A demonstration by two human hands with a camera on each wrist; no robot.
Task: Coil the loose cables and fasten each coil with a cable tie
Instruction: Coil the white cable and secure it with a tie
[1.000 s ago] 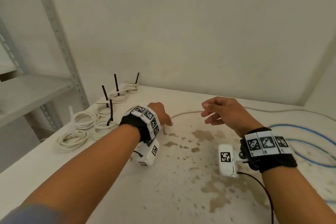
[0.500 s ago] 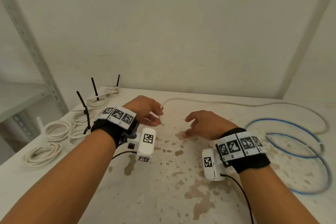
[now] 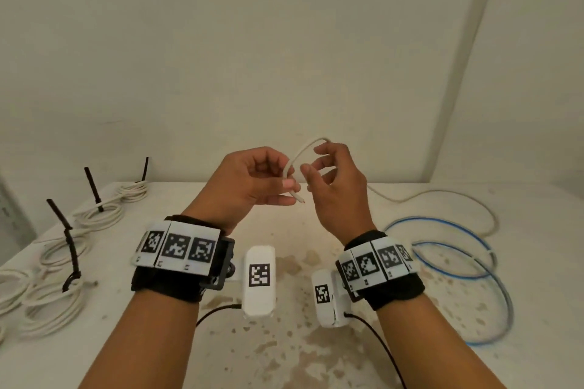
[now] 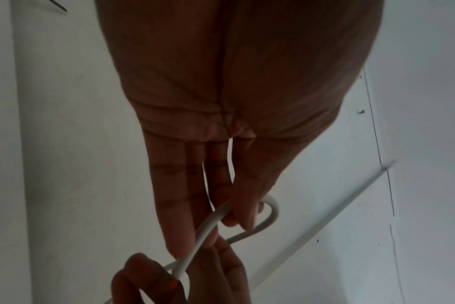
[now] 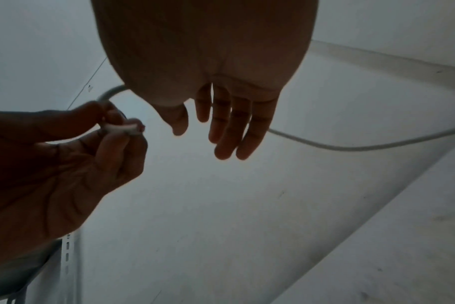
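I have lifted the end of the white cable (image 3: 292, 164) up off the table (image 3: 410, 341). A moment ago both my hands were low, down near the tabletop, and the cable end lay flat there. Now my left hand (image 3: 249, 181) pinches the cable end between thumb and fingers, up in the air in front of me. The cut tip pokes out just past my fingers.

My right hand (image 3: 335, 186) has come up too. Its fingers are loose and a bit bent, right beside the cable where it arches over. I cannot tell if they touch it, but they do not grip it.

The rest of the cable trails down behind my right hand and runs off across the table to the right, near the blue cable (image 3: 458, 265) loops.

On the left lie white coils (image 3: 63, 300) with black cable ties (image 3: 71, 249) sticking up, so those look done. I think this is the start of a new coil: next I need to bend the first loop.
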